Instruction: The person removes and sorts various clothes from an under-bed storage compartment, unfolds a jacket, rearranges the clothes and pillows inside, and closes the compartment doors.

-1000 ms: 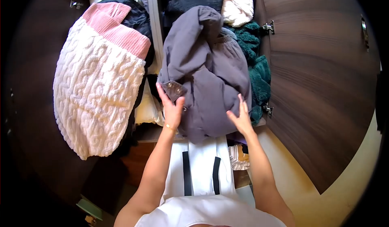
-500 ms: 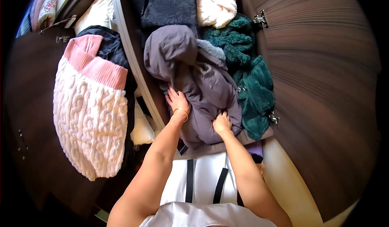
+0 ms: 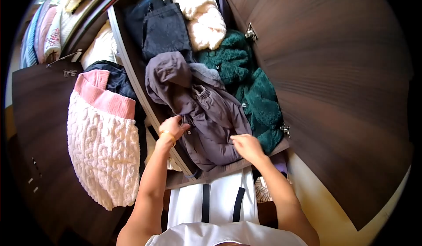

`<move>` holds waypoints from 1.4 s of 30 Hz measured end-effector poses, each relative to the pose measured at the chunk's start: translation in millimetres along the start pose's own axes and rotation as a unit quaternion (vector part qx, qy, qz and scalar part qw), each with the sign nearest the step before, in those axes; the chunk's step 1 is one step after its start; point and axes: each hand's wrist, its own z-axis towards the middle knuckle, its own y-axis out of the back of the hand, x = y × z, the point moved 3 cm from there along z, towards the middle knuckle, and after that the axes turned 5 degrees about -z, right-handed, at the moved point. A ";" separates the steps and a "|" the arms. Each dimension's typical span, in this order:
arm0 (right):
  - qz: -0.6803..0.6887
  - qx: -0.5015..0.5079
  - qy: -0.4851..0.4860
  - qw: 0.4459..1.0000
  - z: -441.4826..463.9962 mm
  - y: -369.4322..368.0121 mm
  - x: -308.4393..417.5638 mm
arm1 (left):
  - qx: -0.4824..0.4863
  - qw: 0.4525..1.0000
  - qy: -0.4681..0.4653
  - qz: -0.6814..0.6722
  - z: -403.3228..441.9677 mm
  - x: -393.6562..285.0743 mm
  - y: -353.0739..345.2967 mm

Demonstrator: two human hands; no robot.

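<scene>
Grey-purple hooded jacket: The jacket [image 3: 204, 120] lies in the right-hand cabinet compartment, hood [image 3: 165, 72] toward the far end, lower part by the near edge; pale grey fluff [image 3: 206, 73] shows beside the hood.
Left hand: The left hand [image 3: 172, 128] is at the jacket's left edge, fingers bent and thumb over the cloth; whether it pinches any fabric, I cannot tell. A gold-coloured bracelet [image 3: 168, 134] circles the wrist.
Right hand: The right hand [image 3: 248, 147] is at the jacket's lower right side, fingers loosely curled and pointing left; whether it grips cloth is unclear.
Right of jacket: A dark green fleecy garment [image 3: 259, 105] lies alongside, touching it.
Beyond the hood: A folded black garment [image 3: 165, 28] is next to a cream fluffy garment [image 3: 207, 28].
Left of divider: Past the pale divider edge [image 3: 131, 79] is a cream cable-knit garment [image 3: 105, 145] with pink ribbing [image 3: 105, 100].
Cabinet door: The dark wood-grain right door [image 3: 343, 92] stands open.
</scene>
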 end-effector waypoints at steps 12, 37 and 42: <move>-0.253 -0.305 -0.075 0.915 127.4 22.1 -77.3 | -0.181 0.981 -0.044 0.049 175.7 -33.1 14.1; -0.189 -0.317 -0.039 0.929 182.7 7.5 -132.5 | -0.442 0.842 -0.233 0.204 288.6 -208.8 134.3; -0.214 -0.354 -0.025 0.910 182.7 -6.8 -146.5 | -0.336 0.901 -0.157 0.227 368.5 -214.8 114.9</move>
